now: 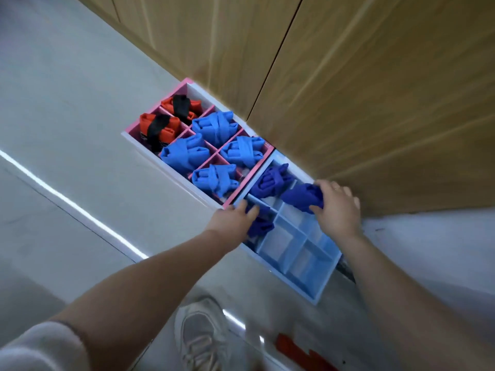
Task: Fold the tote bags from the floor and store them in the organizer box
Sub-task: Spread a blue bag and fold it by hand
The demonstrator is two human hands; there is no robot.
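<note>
A light-blue organizer box [308,269] with several compartments stands on the floor against a wooden cabinet. My right hand [338,207] grips a folded dark-blue tote bag [301,196] over a compartment at the box's far side. My left hand [234,219] rests at the box's left rim, its fingers touching another dark-blue folded bag [261,223] in a compartment. A third dark-blue bag [269,180] lies in the far corner compartment. Beside it, a pink organizer box [150,115] holds two red bags with black straps [158,129] and several folded light-blue bags [214,124].
The wooden cabinet front [348,89] runs right behind both boxes. My shoe [203,336] stands on the glossy grey floor below the boxes. A piece of red fabric [297,352] lies on the floor at the bottom right.
</note>
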